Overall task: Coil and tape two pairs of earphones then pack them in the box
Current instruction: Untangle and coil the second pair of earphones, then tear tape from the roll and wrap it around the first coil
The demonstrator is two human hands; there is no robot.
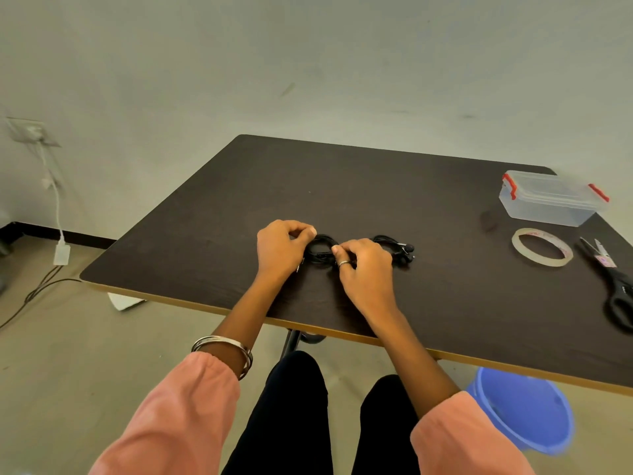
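Both hands are working one coiled pair of earphones on the dark table.

The left hand (pixel 281 247) is curling its fingers onto the left side of the coiled earphones (pixel 320 251), which are lying on the table (pixel 445 303) between the two hands. The right hand (pixel 364 269) is pinching the coil's right side. A second pair of earphones (pixel 399 250) is lying just beyond the right hand, partly hidden by it. Further right, the tape roll (pixel 542 252) and scissors (pixel 613 282) are lying flat, and the clear box (pixel 551 198) with red latches is sitting closed near the far corner.
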